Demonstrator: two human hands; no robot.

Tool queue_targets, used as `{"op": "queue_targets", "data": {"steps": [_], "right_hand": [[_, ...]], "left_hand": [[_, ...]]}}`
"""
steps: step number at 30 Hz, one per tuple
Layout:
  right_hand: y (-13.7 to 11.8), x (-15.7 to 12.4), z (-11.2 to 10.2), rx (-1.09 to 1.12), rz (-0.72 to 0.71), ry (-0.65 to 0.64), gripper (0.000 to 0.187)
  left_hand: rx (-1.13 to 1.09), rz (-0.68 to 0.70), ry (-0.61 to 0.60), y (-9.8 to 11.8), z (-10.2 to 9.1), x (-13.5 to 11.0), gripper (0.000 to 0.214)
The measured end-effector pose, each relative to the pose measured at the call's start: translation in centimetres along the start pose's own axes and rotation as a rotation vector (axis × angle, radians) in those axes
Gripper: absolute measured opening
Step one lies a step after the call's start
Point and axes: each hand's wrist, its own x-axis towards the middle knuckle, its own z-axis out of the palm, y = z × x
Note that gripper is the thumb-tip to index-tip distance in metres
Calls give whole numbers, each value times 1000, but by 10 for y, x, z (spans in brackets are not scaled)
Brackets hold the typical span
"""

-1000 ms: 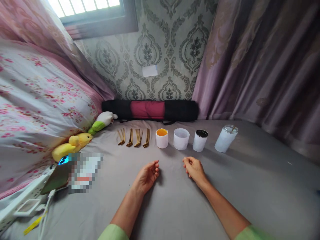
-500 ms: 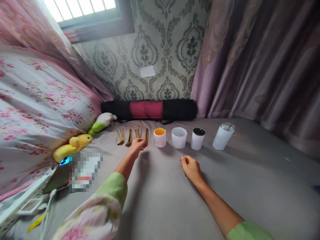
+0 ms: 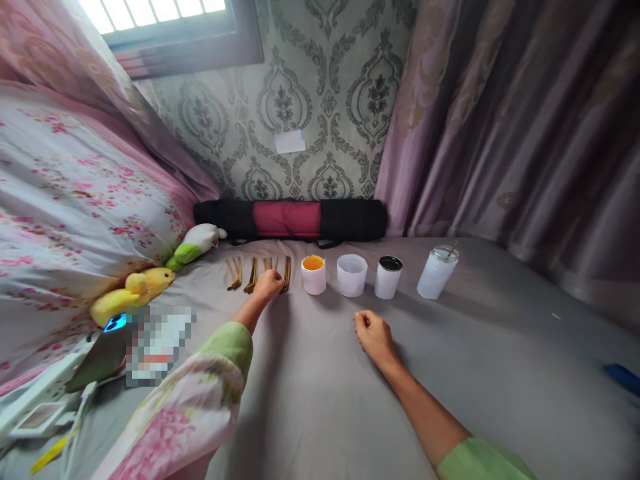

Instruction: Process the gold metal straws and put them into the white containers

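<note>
1. The left hand reaches far across the sheet and lies over the third of four bundles of gold sticks. Its fingers are curled down, but the knuckles hide the tips, so I cannot tell whether it has pinched anything.
2. The sticks lie side by side at the far left of the row, apparently spaced so that one bundle can be taken without disturbing the others.
3. The right hand rests on the sheet near the middle, loosely curled and empty (probably just steadying the lean).
4. To the right of the sticks, an orange cup, a white cup, a black cup and a jar stand upright with their mouths up. One stick leans in the jar.
</note>
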Motion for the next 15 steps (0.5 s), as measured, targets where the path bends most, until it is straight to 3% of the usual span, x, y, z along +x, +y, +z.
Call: {"op": "queue_targets", "data": {"steps": [15], "right_hand": [[1,0,1,-36,-35,23,28]], "left_hand": [[107,50,-42,-1,9,4,23]]}}
